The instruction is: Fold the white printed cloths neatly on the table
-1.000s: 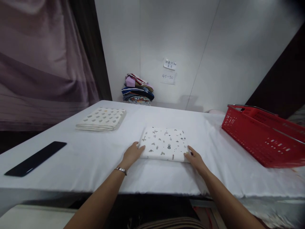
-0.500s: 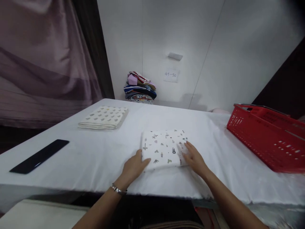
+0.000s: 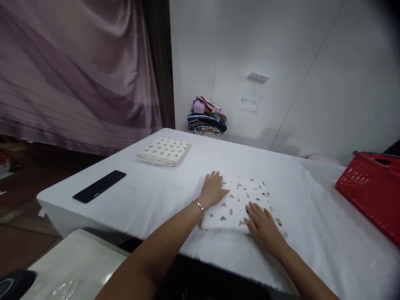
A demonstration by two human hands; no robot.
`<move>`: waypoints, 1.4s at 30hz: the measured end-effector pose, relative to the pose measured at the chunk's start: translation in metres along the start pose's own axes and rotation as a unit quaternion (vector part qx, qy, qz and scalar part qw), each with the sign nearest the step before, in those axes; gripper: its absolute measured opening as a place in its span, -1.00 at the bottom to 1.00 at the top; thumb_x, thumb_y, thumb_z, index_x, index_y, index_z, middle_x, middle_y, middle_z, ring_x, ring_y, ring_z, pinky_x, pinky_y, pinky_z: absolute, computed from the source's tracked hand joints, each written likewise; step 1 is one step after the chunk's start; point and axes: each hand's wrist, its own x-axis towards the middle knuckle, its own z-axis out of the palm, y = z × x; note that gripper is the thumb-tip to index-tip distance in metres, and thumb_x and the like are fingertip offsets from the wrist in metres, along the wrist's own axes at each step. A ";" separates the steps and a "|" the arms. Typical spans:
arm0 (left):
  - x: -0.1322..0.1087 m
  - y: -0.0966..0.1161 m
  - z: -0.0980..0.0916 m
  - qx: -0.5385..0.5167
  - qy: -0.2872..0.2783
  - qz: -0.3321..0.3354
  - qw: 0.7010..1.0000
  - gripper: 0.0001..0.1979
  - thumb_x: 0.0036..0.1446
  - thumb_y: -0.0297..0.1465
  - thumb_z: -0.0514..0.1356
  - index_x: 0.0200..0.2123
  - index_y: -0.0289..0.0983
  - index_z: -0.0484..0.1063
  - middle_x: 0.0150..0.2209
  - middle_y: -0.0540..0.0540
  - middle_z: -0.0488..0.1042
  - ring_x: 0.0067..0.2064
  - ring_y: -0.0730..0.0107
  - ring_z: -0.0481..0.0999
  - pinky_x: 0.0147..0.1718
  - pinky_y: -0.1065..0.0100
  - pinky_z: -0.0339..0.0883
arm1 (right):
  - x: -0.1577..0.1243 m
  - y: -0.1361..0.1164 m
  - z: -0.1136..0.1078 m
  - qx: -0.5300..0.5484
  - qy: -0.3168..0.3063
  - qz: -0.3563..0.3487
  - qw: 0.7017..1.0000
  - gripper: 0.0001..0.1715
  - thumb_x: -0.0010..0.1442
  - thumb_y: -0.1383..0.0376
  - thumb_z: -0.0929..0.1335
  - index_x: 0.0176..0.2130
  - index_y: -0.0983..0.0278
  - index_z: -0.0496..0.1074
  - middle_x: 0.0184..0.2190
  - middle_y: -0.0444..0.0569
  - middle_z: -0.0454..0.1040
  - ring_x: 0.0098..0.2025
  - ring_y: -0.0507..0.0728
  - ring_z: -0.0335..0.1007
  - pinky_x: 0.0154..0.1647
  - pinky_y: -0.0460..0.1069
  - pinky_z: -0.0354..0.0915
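Note:
A folded white cloth [image 3: 236, 206] with small printed shapes lies flat near the front edge of the white-covered table. My left hand [image 3: 213, 191] rests flat on its far left part, fingers spread and pointing away from me; a silver bracelet or watch circles that wrist. Over the cloth's right front part lies my right hand [image 3: 261, 223], open, with its fingers stretched across the print. Further back on the left is another folded cloth [image 3: 164, 151], cream with small grey motifs, which neither hand touches.
A long black flat object [image 3: 100, 186] lies at the table's left. At the right edge stands a red plastic basket [image 3: 368, 191]. A stack of folded fabrics [image 3: 207, 117] sits beyond the far edge by the wall. A mauve curtain [image 3: 93, 75] hangs at left.
My left hand has moved from the cloth's near left corner to its far left part. My right hand has shifted inward over the cloth. The view has turned left.

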 end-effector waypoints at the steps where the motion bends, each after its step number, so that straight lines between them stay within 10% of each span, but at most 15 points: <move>1: 0.006 -0.003 0.004 -0.005 -0.011 -0.003 1.000 -0.30 0.16 0.01 -0.11 0.23 -0.32 0.02 0.31 -0.20 -0.10 0.33 0.10 -0.26 0.25 0.02 -0.31 | -0.001 0.000 -0.001 -0.001 -0.002 0.001 1.000 -0.37 0.27 0.02 0.07 0.21 0.22 0.16 0.27 -0.01 0.02 0.31 0.21 -0.16 0.27 0.23 -0.18; 7: 0.015 -0.011 0.021 -0.016 -0.020 -0.014 1.000 -0.26 0.16 0.03 -0.18 0.27 -0.31 -0.05 0.32 -0.17 -0.15 0.33 0.11 -0.28 0.24 0.01 -0.33 | 0.012 -0.001 -0.012 0.026 -0.029 -0.005 0.999 -0.32 0.27 -0.02 0.04 0.24 0.24 0.09 0.28 0.01 -0.02 0.31 0.20 -0.18 0.27 0.20 -0.17; 17: 0.014 -0.012 0.023 -0.001 -0.014 -0.014 1.000 -0.28 0.17 0.02 -0.18 0.27 -0.28 -0.05 0.32 -0.15 -0.12 0.33 0.13 -0.26 0.24 0.01 -0.32 | 0.125 0.009 -0.014 -0.037 -0.007 -0.018 0.999 -0.24 0.26 -0.03 0.04 0.28 0.33 -0.05 0.31 0.06 -0.13 0.34 0.19 -0.34 0.28 0.18 -0.32; 33: 0.029 -0.001 0.024 0.001 -0.001 0.030 1.000 -0.21 0.15 0.09 -0.22 0.26 -0.36 -0.01 0.29 -0.23 -0.04 0.32 0.09 -0.19 0.24 0.02 -0.43 | 0.129 0.019 -0.008 -0.012 -0.028 -0.010 0.999 -0.21 0.26 -0.07 0.00 0.29 0.32 -0.08 0.32 0.01 -0.15 0.34 0.14 -0.36 0.28 0.13 -0.37; 42: 0.028 -0.002 0.026 0.028 -0.002 0.027 0.999 -0.21 0.16 0.09 -0.28 0.26 -0.34 -0.02 0.30 -0.18 -0.04 0.32 0.14 -0.19 0.24 0.02 -0.39 | 0.130 0.066 -0.011 -0.033 -0.035 0.092 0.995 -0.20 0.25 -0.09 -0.01 0.30 0.31 -0.12 0.32 0.02 -0.17 0.34 0.15 -0.36 0.26 0.19 -0.25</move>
